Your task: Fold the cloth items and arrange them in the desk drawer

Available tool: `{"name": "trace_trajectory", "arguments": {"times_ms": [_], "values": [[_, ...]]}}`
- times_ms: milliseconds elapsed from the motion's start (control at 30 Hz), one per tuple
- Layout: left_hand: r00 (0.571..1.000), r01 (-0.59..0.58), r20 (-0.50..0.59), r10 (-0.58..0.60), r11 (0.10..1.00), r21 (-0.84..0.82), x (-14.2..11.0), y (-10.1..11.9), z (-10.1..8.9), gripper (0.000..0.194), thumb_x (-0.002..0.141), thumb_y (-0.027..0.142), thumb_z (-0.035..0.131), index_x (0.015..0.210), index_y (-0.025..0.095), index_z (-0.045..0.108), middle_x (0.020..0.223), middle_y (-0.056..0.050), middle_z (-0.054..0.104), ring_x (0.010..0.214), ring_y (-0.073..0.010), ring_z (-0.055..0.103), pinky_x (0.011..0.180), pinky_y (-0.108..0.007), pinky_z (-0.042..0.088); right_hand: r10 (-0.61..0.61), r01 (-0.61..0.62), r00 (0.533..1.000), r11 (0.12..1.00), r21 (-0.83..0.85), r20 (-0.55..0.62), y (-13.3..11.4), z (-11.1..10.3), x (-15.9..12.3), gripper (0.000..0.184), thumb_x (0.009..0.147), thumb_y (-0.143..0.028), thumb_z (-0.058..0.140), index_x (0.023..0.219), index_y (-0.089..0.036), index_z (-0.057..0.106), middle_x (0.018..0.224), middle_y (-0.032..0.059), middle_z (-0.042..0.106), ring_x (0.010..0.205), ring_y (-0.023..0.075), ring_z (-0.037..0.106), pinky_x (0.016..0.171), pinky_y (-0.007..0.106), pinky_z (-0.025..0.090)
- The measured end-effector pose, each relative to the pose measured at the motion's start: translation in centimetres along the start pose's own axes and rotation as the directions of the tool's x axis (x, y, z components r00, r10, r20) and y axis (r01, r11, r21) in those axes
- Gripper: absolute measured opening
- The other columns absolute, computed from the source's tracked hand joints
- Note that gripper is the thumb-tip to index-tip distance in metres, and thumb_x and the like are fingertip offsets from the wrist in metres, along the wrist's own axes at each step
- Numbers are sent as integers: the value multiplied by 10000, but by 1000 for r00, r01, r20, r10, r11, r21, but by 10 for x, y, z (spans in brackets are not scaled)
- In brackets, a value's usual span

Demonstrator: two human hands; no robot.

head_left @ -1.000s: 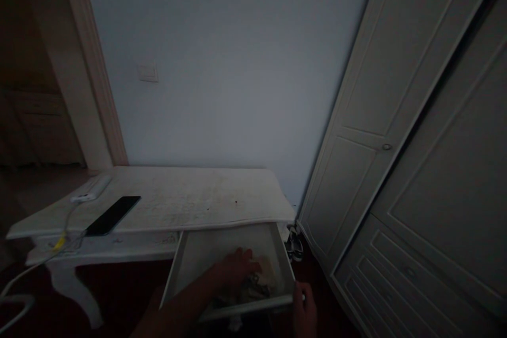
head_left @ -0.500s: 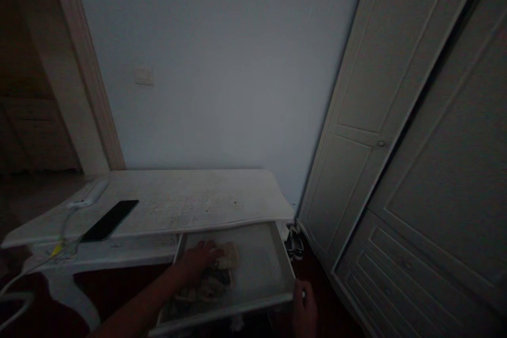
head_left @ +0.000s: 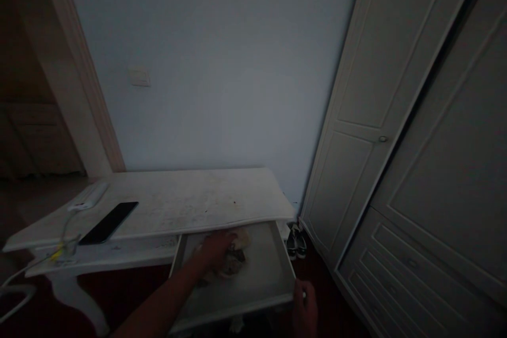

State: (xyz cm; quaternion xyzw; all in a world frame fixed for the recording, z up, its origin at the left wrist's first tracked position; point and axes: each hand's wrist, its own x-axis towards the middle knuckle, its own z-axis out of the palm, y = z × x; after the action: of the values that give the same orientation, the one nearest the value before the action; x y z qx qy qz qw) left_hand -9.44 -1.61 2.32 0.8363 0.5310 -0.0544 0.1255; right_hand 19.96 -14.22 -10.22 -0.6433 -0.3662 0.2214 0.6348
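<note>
A pulled-out white drawer (head_left: 273, 274) juts from under the white table. Inside it, my left hand (head_left: 217, 251) reaches down onto a crumpled bundle of beige and dark cloth-like items (head_left: 235, 259), its fingers bent over them and blurred. What exactly the items are is too dark to make out. My right hand (head_left: 304, 306) is closed at the drawer's front right corner, thumb side up, gripping its edge; a small pale spot shows by the fingers.
On the white table (head_left: 190, 195) lie a black phone (head_left: 109, 223) and a white power strip (head_left: 89, 195) with a cable. Dark shoes (head_left: 296, 243) stand on the red floor between table and wardrobe (head_left: 356, 169). A wall switch (head_left: 139, 77) is above.
My left hand has moved right and farther into the drawer, and the cloth-like bundle has shifted the same way, bunched closer. My right hand stays at the drawer corner.
</note>
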Motion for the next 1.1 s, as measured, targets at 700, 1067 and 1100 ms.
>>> {"name": "trace_trajectory", "arguments": {"times_ms": [700,1067,1100], "values": [[982,-169,101,162,984,63,-46,3,29,886,731,86,697,1522,429,494,1724,-64,358,1521,-423,395,1092,-665,478,-117,120,991,992,-50,57,17,-7,10,590,885,-816,528,782,-240,600,755,0,591,733,215,569,680,320,466],[999,27,23,-30,992,121,-49,-45,17,1126,534,197,782,1590,382,440,1699,-109,371,1508,-449,382,1067,-615,506,-116,124,991,986,-113,73,-5,-13,11,617,866,-832,546,749,-234,640,766,13,636,753,222,595,713,330,470],[1000,21,21,-24,991,132,-48,-43,14,1110,539,193,769,1586,377,447,1707,-108,357,1530,-444,352,1078,-612,498,-118,124,991,986,-114,61,-7,-13,11,628,858,-843,542,737,-234,637,759,12,629,747,222,592,711,332,470]]}}
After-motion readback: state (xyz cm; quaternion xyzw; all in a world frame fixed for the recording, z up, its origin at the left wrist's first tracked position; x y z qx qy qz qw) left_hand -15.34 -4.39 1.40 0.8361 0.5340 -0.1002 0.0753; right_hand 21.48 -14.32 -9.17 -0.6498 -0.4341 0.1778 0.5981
